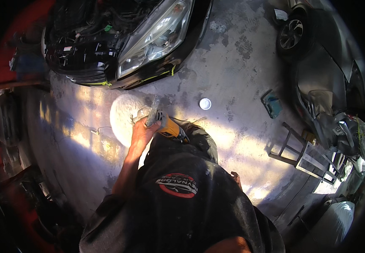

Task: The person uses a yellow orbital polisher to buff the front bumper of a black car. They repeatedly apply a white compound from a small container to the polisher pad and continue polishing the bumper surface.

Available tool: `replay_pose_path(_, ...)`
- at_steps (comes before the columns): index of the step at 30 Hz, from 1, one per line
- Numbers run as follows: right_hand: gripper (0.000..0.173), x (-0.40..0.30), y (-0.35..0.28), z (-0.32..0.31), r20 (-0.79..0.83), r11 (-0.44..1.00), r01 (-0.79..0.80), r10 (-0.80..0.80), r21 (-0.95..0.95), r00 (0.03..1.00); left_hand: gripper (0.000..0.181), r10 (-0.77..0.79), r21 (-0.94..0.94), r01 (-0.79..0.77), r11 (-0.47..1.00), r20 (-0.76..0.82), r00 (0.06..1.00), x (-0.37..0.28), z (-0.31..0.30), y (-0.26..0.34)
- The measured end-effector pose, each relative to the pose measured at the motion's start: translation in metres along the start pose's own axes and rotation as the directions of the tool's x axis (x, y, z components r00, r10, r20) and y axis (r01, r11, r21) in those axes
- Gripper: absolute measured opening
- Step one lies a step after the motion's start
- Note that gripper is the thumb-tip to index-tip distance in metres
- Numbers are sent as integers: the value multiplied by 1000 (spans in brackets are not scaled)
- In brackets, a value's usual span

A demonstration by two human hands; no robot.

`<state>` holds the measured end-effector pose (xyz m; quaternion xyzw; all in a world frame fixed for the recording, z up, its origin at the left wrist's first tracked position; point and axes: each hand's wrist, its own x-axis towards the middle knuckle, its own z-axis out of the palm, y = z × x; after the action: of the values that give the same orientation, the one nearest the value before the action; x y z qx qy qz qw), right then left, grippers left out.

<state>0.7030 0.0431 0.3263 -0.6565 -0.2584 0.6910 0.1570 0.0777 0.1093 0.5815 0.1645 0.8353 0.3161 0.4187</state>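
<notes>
My left hand (142,132) grips a yellow and black power polisher (173,128) near its head, in front of my body. The polisher carries a large, fluffy white wool pad (125,117), which faces left. A translucent, stick-like side handle (153,109) rises beside my thumb. My right hand (237,179) hangs low at my right side, mostly hidden by my dark shirt; whether it holds anything does not show. Ahead of me is a black car's front bumper (157,74) with yellow-green masking tape (157,76) along it. Above it sits a clear headlight (160,38).
A small round, whitish container or lid (205,103) lies on the worn concrete floor (233,76). Right of it are a teal object (271,104) and a metal frame stand (291,148). A dark grey car (321,72) stands at the right. Red bodywork (2,63) borders the left.
</notes>
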Motion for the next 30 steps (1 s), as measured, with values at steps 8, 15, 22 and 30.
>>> replay_pose_path(8, 67, 57, -88, 94, -67, 947, -36, 15, -319, 998, 19, -189, -205, 181, 962, -16, 982, 9, -55, -93)
replay_pose_path(15, 68, 45, -89, 217, 4, 713, 93, -125, -695, 992, 24, -354, -265, 336, 904, -23, 935, 32, -107, -183)
replay_pose_path(22, 59, 28, -7, 263, 141, 481, 208, -172, -851, 975, 20, -383, -416, 345, 841, -8, 924, 36, -156, -250)
replay_pose_path(30, 67, 107, 31, 260, 103, 415, 95, -3, -905, 995, 28, -305, -354, 262, 898, -71, 950, 38, -157, -279)
